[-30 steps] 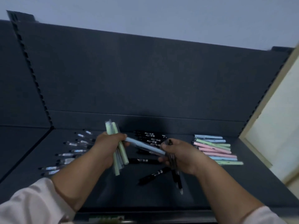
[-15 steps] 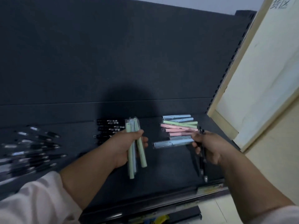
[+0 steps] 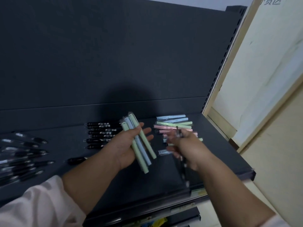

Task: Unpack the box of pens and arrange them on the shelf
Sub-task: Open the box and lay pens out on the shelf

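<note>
The dark shelf (image 3: 226,161) carries everything. Over its middle, the left hand (image 3: 124,148) pins three pastel pens (image 3: 142,149), two green and one blue, under its thumb, with the fingers nearly straight. Toward the shelf's right end, the blurred right hand (image 3: 185,148) grips dark pens (image 3: 179,133), number unclear, over a partly hidden pastel pile (image 3: 172,123). About six black pens (image 3: 101,133) lie along the shelf's back, and one loose pen (image 3: 76,160) lies nearer its front.

Shelf (image 3: 221,161): dark, flat.
Beyond right hand (image 3: 183,148): pastel pens (image 3: 173,123), blue, green and pink, side by side.
Beyond left hand (image 3: 127,149): row of black pens (image 3: 101,133).
Left of left hand: loose black pen (image 3: 76,160); farther left, scattered black pens (image 3: 21,158).
</note>
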`<act>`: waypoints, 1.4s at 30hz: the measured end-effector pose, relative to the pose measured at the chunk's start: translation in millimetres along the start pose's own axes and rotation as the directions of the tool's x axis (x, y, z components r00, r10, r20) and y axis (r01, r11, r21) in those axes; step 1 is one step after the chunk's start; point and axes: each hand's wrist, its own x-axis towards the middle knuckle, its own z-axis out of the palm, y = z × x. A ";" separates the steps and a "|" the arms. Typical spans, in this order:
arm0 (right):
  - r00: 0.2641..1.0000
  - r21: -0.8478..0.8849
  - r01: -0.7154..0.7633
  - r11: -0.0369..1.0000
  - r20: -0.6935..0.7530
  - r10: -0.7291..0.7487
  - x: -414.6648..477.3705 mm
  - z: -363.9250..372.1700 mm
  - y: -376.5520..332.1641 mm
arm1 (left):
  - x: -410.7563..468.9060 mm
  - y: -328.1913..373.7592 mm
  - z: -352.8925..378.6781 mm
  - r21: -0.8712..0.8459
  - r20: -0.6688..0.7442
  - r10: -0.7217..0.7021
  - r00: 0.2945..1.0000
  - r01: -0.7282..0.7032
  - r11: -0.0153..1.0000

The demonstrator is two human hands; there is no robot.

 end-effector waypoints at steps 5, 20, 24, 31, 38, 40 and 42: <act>0.930 0.249 -0.249 0.936 0.331 0.159 -6.5 43.9 3.8 | 2.2 13.5 3.8 -0.172 -0.091 0.134 0.987 -0.148 0.974; 0.990 0.344 -0.142 0.928 0.067 0.126 15.6 22.9 1.3 | -0.8 4.2 -15.8 0.003 -0.163 0.083 0.983 -0.084 0.996; 0.992 0.254 -0.128 0.959 0.014 0.129 23.3 -11.3 -1.3 | 0.1 -1.1 -6.3 0.049 -0.145 0.058 0.988 -0.051 0.997; 0.990 0.041 -0.080 0.996 -0.115 0.085 42.5 -67.2 2.2 | 13.3 -28.2 30.6 0.338 -0.058 -0.020 0.998 0.039 0.940; 0.958 -0.213 0.028 0.977 -0.272 -0.087 48.6 -71.1 3.3 | 20.0 -22.8 31.0 0.482 -0.104 0.043 0.994 0.013 0.876; 0.944 -0.328 0.079 0.942 -0.278 -0.176 52.8 -62.4 1.1 | 18.2 -17.0 23.2 0.492 -0.132 0.046 0.990 0.025 0.870; 0.943 -0.474 0.083 0.877 -0.246 -0.223 58.9 -51.7 -4.7 | 13.9 -11.7 16.9 0.505 -0.137 0.041 0.990 0.034 0.863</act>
